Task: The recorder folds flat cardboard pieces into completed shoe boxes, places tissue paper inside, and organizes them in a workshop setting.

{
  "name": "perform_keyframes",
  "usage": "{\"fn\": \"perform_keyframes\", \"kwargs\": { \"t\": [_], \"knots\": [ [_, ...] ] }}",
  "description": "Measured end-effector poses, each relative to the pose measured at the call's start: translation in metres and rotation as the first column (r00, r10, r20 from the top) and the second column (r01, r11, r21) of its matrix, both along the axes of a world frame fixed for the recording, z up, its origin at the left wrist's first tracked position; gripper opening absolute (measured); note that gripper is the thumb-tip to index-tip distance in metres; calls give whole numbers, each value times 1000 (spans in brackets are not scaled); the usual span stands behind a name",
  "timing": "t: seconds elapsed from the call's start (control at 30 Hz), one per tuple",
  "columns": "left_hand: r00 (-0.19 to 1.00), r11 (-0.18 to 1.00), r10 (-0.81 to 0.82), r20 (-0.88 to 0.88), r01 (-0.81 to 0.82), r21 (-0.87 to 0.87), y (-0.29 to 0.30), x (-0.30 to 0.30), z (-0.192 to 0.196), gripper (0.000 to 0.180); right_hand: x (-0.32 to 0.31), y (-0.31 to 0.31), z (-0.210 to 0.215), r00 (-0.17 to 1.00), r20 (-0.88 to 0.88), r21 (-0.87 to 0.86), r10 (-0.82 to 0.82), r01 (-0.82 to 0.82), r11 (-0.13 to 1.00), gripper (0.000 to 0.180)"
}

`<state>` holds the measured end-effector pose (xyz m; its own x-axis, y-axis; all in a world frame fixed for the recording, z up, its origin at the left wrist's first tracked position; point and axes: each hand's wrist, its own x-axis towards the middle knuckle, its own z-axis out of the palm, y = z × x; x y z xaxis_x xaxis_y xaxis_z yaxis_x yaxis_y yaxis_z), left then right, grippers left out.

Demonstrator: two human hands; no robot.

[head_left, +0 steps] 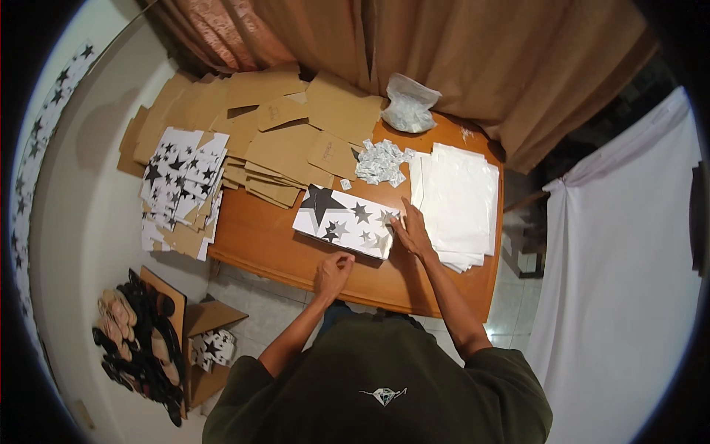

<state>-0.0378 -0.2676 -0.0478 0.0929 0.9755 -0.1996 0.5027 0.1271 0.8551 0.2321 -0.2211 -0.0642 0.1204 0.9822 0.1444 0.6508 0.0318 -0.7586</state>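
A closed white shoebox (346,220) printed with black and grey stars lies on the wooden table in front of me. Against its right end rests my right hand (414,233), fingers stretched out and thumb spread toward the lid. My left hand (334,275) is just off the box's front side, at the table edge, with its fingers curled together. Whatever may be between those fingers is too small to make out. Just beyond the box is a heap of small white packets (381,163), and one stray packet (345,184) lies nearer the lid.
Flat brown cardboard pieces (285,152) cover the table's far left. Star-printed sheets (185,174) are piled at its left end. White paper sheets (460,200) lie on the right, with a clear plastic bag (410,103) behind. Shoes (140,340) and an open carton (211,318) stand at lower left.
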Motion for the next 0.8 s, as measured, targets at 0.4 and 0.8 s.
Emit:
{"fn": "perform_keyframes", "kwargs": {
  "t": [0.4, 0.8],
  "knots": [
    [927, 926, 273, 255, -325, 191, -75, 90, 8, 114, 32, -1, 6, 890, -225, -211, 396, -441, 872, 103],
    [757, 665, 651, 58, -605, 438, -107, 39, 82, 76, -55, -37, 75, 619, -256, 99, 743, -747, 657, 92]
  ]
}}
